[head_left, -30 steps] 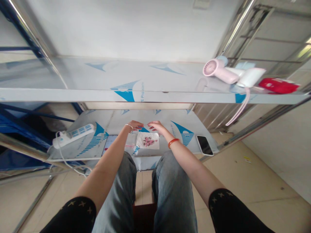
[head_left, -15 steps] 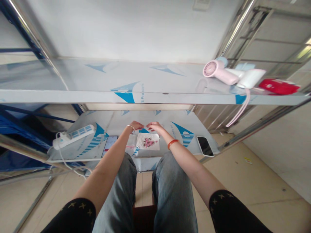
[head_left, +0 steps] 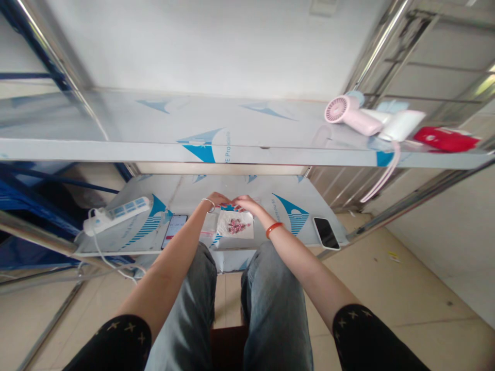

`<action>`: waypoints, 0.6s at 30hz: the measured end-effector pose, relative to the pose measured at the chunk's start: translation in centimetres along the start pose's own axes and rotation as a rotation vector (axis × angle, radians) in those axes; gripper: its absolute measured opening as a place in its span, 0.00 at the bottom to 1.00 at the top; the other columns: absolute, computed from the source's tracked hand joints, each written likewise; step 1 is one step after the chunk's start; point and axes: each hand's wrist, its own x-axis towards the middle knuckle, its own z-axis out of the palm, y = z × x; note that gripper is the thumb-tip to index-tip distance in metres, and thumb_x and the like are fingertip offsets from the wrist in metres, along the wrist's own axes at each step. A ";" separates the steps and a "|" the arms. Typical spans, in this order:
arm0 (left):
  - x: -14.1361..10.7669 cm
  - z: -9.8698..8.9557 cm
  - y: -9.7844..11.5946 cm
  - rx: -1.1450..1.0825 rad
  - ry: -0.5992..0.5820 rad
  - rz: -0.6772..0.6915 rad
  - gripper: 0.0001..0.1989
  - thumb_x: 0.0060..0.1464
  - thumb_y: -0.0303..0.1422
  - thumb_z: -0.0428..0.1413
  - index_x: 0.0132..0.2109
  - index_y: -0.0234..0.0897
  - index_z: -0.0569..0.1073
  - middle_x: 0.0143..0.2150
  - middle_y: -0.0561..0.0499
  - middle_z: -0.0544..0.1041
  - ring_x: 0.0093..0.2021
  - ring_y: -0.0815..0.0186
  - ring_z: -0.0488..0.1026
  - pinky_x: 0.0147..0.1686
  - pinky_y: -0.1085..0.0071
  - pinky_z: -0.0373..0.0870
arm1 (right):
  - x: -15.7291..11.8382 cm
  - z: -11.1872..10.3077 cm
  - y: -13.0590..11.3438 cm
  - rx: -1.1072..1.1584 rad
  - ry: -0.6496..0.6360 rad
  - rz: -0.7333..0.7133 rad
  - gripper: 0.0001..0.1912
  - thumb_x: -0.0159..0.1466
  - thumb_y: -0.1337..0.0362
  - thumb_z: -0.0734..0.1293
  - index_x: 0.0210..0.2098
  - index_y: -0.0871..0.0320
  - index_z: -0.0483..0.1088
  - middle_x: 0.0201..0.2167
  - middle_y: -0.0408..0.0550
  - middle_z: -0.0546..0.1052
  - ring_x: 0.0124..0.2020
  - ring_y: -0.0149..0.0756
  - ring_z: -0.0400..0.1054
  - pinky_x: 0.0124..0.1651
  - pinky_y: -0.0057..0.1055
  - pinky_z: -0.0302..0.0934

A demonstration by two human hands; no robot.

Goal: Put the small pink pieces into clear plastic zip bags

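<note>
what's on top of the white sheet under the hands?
On the white sheet lies a small cluster of pink and red beads. The left hand and right hand meet just past its far edge; whatever they pinch is too small to tell.

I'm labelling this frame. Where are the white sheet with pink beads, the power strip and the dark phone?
white sheet (head_left: 235, 226): head view, its middle, by the beads.
power strip (head_left: 116, 213): head view, middle of its body.
dark phone (head_left: 327, 233): head view, its screen.
</note>
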 end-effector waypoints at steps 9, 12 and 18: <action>0.4 -0.2 -0.2 0.062 0.002 0.025 0.05 0.44 0.32 0.59 0.29 0.35 0.78 0.27 0.52 0.77 0.32 0.68 0.71 0.27 0.78 0.63 | -0.8 0.4 -1.4 -0.003 0.026 0.003 0.06 0.57 0.73 0.63 0.30 0.61 0.73 0.28 0.46 0.76 0.26 0.27 0.68 0.29 0.20 0.60; 0.0 -0.2 0.0 0.037 0.017 0.007 0.06 0.46 0.31 0.58 0.31 0.34 0.78 0.30 0.51 0.78 0.34 0.69 0.72 0.29 0.78 0.63 | -1.0 0.5 -1.5 0.024 0.029 0.021 0.07 0.57 0.72 0.62 0.31 0.61 0.73 0.28 0.46 0.76 0.26 0.26 0.68 0.28 0.20 0.60; -0.2 -0.4 0.0 -0.031 0.007 -0.086 0.09 0.49 0.36 0.57 0.32 0.34 0.77 0.39 0.48 0.80 0.35 0.67 0.74 0.27 0.76 0.62 | -0.5 0.7 -1.0 0.042 0.057 0.038 0.07 0.58 0.68 0.62 0.31 0.63 0.72 0.29 0.49 0.76 0.25 0.27 0.68 0.30 0.22 0.62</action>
